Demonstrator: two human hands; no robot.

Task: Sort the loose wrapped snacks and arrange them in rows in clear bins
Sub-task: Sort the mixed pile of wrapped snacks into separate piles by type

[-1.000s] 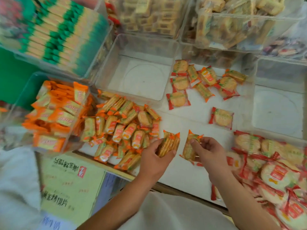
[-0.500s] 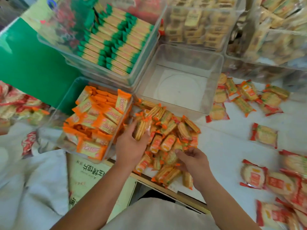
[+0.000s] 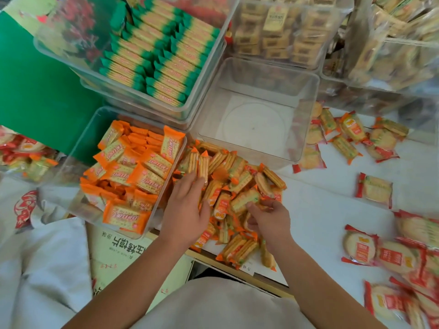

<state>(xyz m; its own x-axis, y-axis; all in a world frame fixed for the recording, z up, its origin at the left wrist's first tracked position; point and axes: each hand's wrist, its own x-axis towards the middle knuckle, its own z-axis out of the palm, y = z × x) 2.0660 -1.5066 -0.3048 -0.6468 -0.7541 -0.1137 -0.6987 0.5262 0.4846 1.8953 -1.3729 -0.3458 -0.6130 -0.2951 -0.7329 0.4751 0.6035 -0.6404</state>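
A heap of small orange-ended cracker packs lies on the white table at the centre. My left hand grips a few of these packs, held upright over the heap's left side. My right hand rests on the heap's near right side, fingers curled around a pack there. An empty clear bin stands just behind the heap. Left of it a clear bin holds orange square packs.
A bin of green-ended packs and bins of yellow packs stand at the back. Red-ended round cracker packs are scattered on the table to the right. A cardboard box sits below the table's near edge.
The view swung left from the right side of the table. Both hands travelled left to the orange heap; the left still holds its packs, the right has put its pack down and reaches into the heap.
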